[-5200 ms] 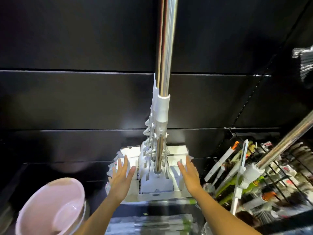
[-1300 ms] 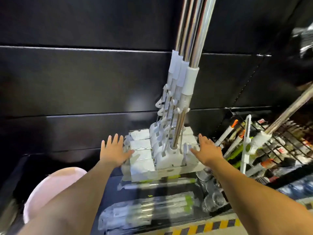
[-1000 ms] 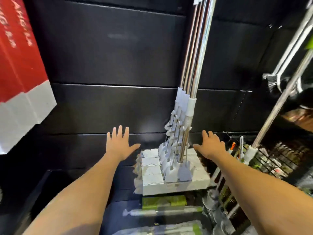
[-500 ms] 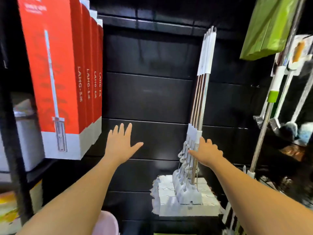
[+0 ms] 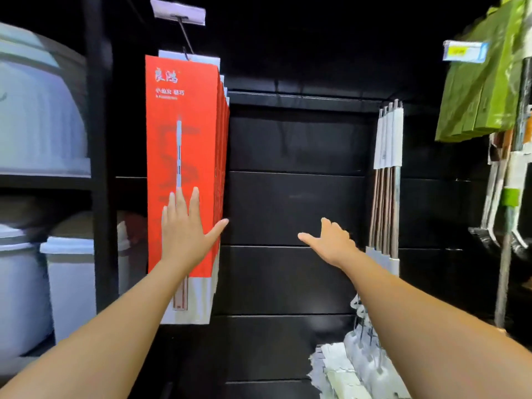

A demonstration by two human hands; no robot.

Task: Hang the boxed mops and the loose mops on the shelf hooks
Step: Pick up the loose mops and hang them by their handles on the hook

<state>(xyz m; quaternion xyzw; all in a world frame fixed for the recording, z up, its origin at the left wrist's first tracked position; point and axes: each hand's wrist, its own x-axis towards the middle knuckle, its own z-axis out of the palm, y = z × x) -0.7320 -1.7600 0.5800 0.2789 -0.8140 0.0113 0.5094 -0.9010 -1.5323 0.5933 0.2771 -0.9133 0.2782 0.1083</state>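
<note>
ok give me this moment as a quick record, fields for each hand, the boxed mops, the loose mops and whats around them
left hand: open, fingers spread, palm flat against the front red box
right hand: open, empty, in front of the black back panel
boxed mops: red and white boxes hanging in a row from a hook
loose mops: bundle hanging at right, heads low
surroundings: pale bins left, green packs upper right

A black panelled back wall (image 5: 293, 208) fills the centre. Left, a dim shelf (image 5: 43, 180) carries pale plastic bins (image 5: 69, 283). Lighting is low.
</note>
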